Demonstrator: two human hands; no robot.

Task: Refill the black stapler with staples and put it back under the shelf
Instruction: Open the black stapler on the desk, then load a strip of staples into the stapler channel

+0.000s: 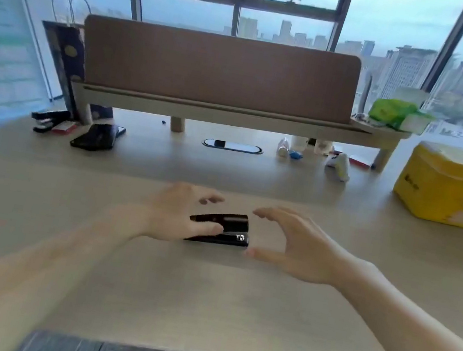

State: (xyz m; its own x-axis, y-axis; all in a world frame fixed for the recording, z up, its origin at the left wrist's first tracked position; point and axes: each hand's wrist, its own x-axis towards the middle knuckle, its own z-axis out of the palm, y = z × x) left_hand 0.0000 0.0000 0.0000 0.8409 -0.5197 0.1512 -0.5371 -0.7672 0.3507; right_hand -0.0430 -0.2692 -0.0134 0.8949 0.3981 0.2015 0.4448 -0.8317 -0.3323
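The black stapler [232, 226] lies closed on its base in the middle of the desk, lengthwise left to right. My left hand [175, 212] covers its left end, with the thumb pressed on the near side and the fingers curved over the far side. My right hand [295, 244] hovers just off the stapler's right end, fingers and thumb spread wide and holding nothing. The wooden shelf [228, 115] stands on legs at the back of the desk. Under its left end lie a second dark stapler [48, 120] and a small red box [63, 127].
A black pouch [95, 137] and a dark paper bag [63, 55] sit at the back left. A yellow tin [451, 187] stands at the right. Small bottles [284, 147] and white items lie under the shelf's right part. A green pack [394, 112] rests on the shelf.
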